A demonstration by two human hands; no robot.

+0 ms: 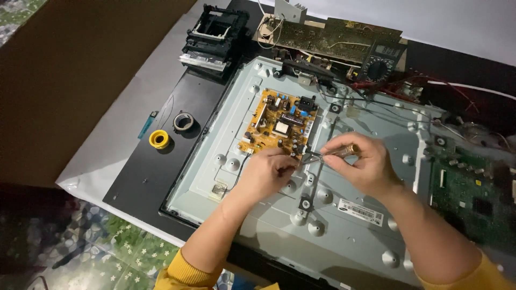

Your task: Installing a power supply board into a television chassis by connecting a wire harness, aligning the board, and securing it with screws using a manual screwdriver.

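An opened flat television lies face down, its grey metal back panel (355, 215) exposed. An orange power board (279, 124) is mounted near the panel's upper middle. My right hand (361, 164) grips a small screwdriver (338, 152) with a brass-coloured handle, its tip pointing left toward the board's lower right corner. My left hand (267, 173) pinches the tool's tip or a small part there; which one is too small to tell. Both sleeves are yellow.
A green main board (472, 193) sits at the panel's right. Behind are a bare circuit board (333, 36), a multimeter (380, 63), red wires and a black mechanism (212, 36). A yellow tape roll (159, 139), a grey tape roll (183, 121) and a blue lighter (147, 124) lie left.
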